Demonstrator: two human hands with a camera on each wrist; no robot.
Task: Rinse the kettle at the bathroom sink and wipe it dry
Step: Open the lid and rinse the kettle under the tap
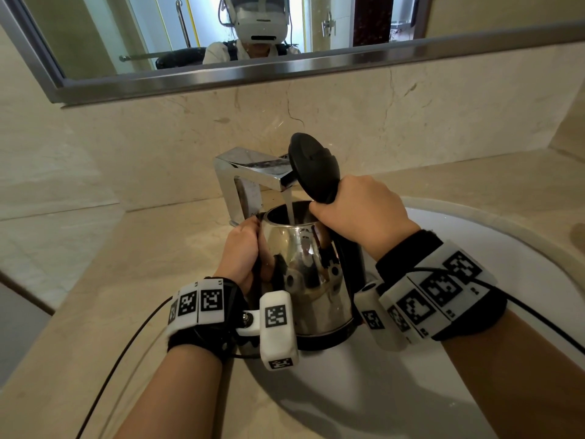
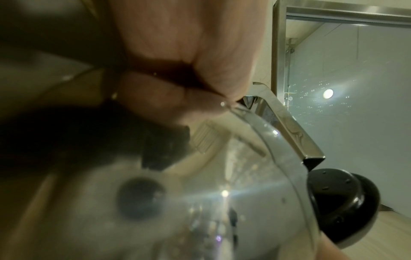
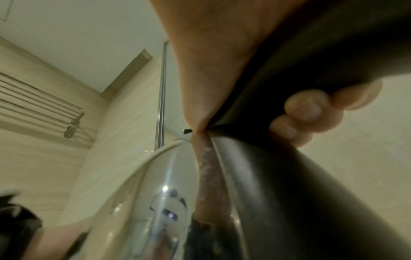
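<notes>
A shiny steel kettle (image 1: 310, 280) with a black base is held upright over the white sink (image 1: 364, 391). Its black lid (image 1: 311, 160) stands open. A stream of water (image 1: 289, 205) falls from the chrome faucet (image 1: 253, 167) into the kettle's mouth. My right hand (image 1: 361, 210) grips the top of the black handle (image 3: 278, 176), with fingers (image 3: 311, 109) curled round it. My left hand (image 1: 242, 251) holds the kettle's left side near the spout, thumb at the rim. The left wrist view shows the kettle wall (image 2: 222, 202), the faucet (image 2: 286, 126) and the lid (image 2: 340, 202) close up.
A beige marble counter (image 1: 110, 296) surrounds the sink, with a marble backsplash and a framed mirror (image 1: 190, 42) above. A chrome towel rack (image 3: 40, 105) hangs on the wall. Black cables trail from both wrist bands across the counter.
</notes>
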